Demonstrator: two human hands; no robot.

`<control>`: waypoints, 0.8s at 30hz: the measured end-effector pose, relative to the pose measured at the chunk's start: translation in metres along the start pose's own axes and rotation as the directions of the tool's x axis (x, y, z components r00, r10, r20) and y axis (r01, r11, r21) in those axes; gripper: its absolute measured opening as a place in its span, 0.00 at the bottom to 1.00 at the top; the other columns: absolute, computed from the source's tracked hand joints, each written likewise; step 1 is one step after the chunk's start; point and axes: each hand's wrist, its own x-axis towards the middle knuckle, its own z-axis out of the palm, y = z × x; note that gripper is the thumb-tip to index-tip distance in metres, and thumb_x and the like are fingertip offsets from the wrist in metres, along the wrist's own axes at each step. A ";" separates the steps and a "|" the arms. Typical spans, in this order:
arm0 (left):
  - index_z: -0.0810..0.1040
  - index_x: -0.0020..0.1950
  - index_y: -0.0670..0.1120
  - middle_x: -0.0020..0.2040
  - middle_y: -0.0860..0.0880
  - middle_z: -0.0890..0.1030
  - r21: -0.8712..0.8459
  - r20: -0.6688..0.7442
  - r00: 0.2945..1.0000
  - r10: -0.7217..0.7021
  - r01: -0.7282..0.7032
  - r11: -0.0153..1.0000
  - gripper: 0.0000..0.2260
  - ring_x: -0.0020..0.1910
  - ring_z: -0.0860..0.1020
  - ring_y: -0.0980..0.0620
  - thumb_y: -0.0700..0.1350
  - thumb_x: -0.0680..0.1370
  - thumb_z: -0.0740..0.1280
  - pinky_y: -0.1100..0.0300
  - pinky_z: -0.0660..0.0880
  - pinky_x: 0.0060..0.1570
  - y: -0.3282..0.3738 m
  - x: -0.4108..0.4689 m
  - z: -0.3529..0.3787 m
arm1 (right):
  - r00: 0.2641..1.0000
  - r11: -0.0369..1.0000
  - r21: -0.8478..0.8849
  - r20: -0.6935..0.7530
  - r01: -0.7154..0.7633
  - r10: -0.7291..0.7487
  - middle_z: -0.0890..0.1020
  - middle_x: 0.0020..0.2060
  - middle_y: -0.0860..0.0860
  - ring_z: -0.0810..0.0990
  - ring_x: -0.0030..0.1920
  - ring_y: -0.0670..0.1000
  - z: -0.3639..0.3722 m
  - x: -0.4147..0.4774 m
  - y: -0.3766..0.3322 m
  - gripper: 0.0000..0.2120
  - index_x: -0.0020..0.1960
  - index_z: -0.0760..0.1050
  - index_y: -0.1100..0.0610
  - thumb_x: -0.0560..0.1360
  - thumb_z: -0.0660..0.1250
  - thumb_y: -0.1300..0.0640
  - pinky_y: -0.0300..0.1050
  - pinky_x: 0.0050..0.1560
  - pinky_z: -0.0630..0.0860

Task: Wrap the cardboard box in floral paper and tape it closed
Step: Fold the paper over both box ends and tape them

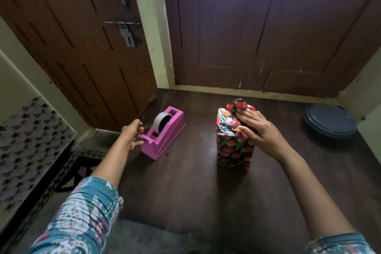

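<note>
Floral-wrapped box (234,146) upright mid-desk (195,181); right hand (259,128) presses flat fingers (246,114) on its top folds. The left hand (132,134), spread and empty, is just beside the tape dispenser (165,140) near the desk's left edge.

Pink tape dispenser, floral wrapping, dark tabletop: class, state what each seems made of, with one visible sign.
The pink tape dispenser looks like moulded plastic: uniform colour, smooth matt faces. The floral wrapping seems glossy paper or film: its creased top glints. The dark brown tabletop may be wood or laminate: faint grain, dull sheen.
</note>
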 end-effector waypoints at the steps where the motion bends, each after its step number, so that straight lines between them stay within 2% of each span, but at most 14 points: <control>1: 0.74 0.56 0.41 0.52 0.41 0.77 -0.051 0.004 1.000 0.015 -0.015 0.999 0.10 0.59 0.75 0.41 0.45 0.79 0.60 0.41 0.71 0.62 -0.004 -0.001 -0.001 | 1.000 1.000 0.009 -0.004 -0.004 0.004 0.60 0.68 0.40 0.53 0.72 0.41 -0.001 0.000 0.000 0.24 0.71 0.64 0.53 0.77 0.60 0.49 0.38 0.71 0.45; 4: 0.71 0.41 0.44 0.38 0.46 0.72 -0.280 -0.011 1.000 -0.009 0.006 0.960 0.07 0.44 0.76 0.47 0.43 0.79 0.60 0.41 0.70 0.63 -0.022 -0.002 -0.010 | 1.000 0.999 0.032 -0.008 -0.002 0.002 0.61 0.68 0.41 0.55 0.72 0.42 0.000 -0.001 0.001 0.26 0.71 0.65 0.54 0.75 0.59 0.47 0.38 0.71 0.46; 6: 0.70 0.38 0.44 0.36 0.47 0.70 -0.371 -0.015 1.000 -0.019 0.012 0.929 0.08 0.38 0.74 0.51 0.41 0.78 0.61 0.43 0.70 0.63 -0.031 -0.003 -0.014 | 1.000 0.999 0.043 -0.014 0.000 0.000 0.62 0.68 0.41 0.55 0.72 0.43 0.000 -0.001 0.001 0.25 0.70 0.65 0.54 0.75 0.60 0.48 0.38 0.71 0.46; 8: 0.71 0.38 0.43 0.37 0.46 0.72 -0.390 0.010 1.000 -0.011 0.014 0.921 0.08 0.38 0.74 0.52 0.39 0.78 0.61 0.47 0.72 0.62 -0.038 -0.007 -0.015 | 1.000 0.999 0.039 -0.016 -0.001 0.002 0.62 0.68 0.42 0.56 0.72 0.43 0.000 -0.001 0.001 0.25 0.70 0.65 0.55 0.75 0.61 0.49 0.37 0.70 0.46; 10: 0.74 0.41 0.42 0.43 0.44 0.77 -0.354 0.042 0.999 -0.005 0.020 0.935 0.06 0.44 0.77 0.49 0.38 0.78 0.63 0.49 0.72 0.61 -0.045 -0.012 -0.018 | 1.000 1.000 0.031 -0.020 0.001 0.000 0.62 0.68 0.42 0.55 0.72 0.42 0.000 -0.002 0.001 0.24 0.70 0.65 0.55 0.76 0.61 0.51 0.31 0.68 0.44; 12: 0.75 0.43 0.42 0.48 0.42 0.78 -0.247 0.058 0.998 -0.020 0.034 0.968 0.03 0.51 0.77 0.47 0.38 0.77 0.65 0.50 0.73 0.59 -0.054 -0.012 -0.024 | 1.000 1.000 0.028 -0.024 0.001 0.000 0.63 0.67 0.42 0.55 0.71 0.41 0.000 -0.003 0.000 0.23 0.70 0.65 0.55 0.76 0.63 0.53 0.23 0.64 0.42; 13: 0.75 0.44 0.42 0.48 0.43 0.78 -0.173 0.059 0.998 -0.031 0.040 0.984 0.03 0.50 0.77 0.47 0.39 0.77 0.66 0.51 0.75 0.57 -0.059 -0.011 -0.027 | 1.000 1.000 0.030 -0.025 -0.001 0.002 0.63 0.67 0.42 0.55 0.71 0.41 0.000 -0.003 0.001 0.23 0.70 0.66 0.55 0.76 0.63 0.54 0.21 0.64 0.42; 14: 0.75 0.43 0.42 0.45 0.43 0.79 -0.104 0.056 0.998 -0.035 0.041 0.994 0.04 0.47 0.78 0.48 0.40 0.77 0.67 0.52 0.76 0.55 -0.063 -0.009 -0.029 | 1.000 0.999 0.034 -0.023 -0.002 0.003 0.63 0.67 0.42 0.55 0.71 0.41 0.000 -0.004 0.001 0.23 0.70 0.66 0.55 0.76 0.63 0.54 0.23 0.65 0.42; 16: 0.75 0.41 0.43 0.42 0.44 0.78 -0.014 0.037 0.999 -0.023 0.024 1.000 0.05 0.42 0.78 0.50 0.41 0.76 0.69 0.52 0.77 0.52 -0.068 -0.005 -0.029 | 1.000 0.999 0.039 -0.018 -0.005 0.006 0.63 0.67 0.42 0.55 0.71 0.42 -0.001 -0.005 0.001 0.23 0.70 0.65 0.55 0.76 0.63 0.54 0.31 0.69 0.44; 18: 0.75 0.41 0.43 0.42 0.44 0.79 0.062 -0.007 1.000 0.008 -0.008 0.998 0.06 0.42 0.78 0.50 0.42 0.75 0.70 0.51 0.78 0.51 -0.069 -0.001 -0.028 | 1.000 0.999 0.042 -0.015 -0.011 0.011 0.63 0.67 0.42 0.55 0.71 0.42 -0.001 -0.005 0.001 0.23 0.70 0.65 0.55 0.76 0.63 0.54 0.37 0.70 0.45; 20: 0.76 0.41 0.43 0.42 0.44 0.80 0.161 -0.047 0.998 0.045 -0.037 0.986 0.06 0.44 0.79 0.48 0.43 0.75 0.71 0.52 0.78 0.48 -0.067 0.002 -0.028 | 1.000 0.999 0.046 -0.018 -0.011 0.011 0.63 0.67 0.42 0.56 0.71 0.42 -0.001 -0.005 0.001 0.23 0.70 0.66 0.56 0.76 0.63 0.54 0.36 0.70 0.46; 22: 0.78 0.38 0.43 0.40 0.44 0.81 0.339 -0.089 0.989 0.116 -0.079 0.937 0.08 0.43 0.80 0.45 0.45 0.74 0.71 0.52 0.77 0.45 -0.061 0.004 -0.025 | 1.000 0.999 0.051 -0.017 -0.014 0.014 0.64 0.67 0.43 0.57 0.72 0.43 -0.002 -0.005 0.002 0.23 0.70 0.66 0.56 0.76 0.64 0.55 0.37 0.70 0.46; 24: 0.80 0.39 0.43 0.41 0.44 0.82 0.610 -0.141 0.962 0.234 -0.102 0.786 0.09 0.44 0.81 0.44 0.47 0.73 0.72 0.53 0.76 0.44 -0.053 0.002 -0.022 | 1.000 0.998 0.060 -0.013 -0.019 0.019 0.65 0.67 0.43 0.57 0.71 0.43 -0.003 -0.006 0.001 0.23 0.70 0.67 0.56 0.76 0.64 0.55 0.37 0.70 0.47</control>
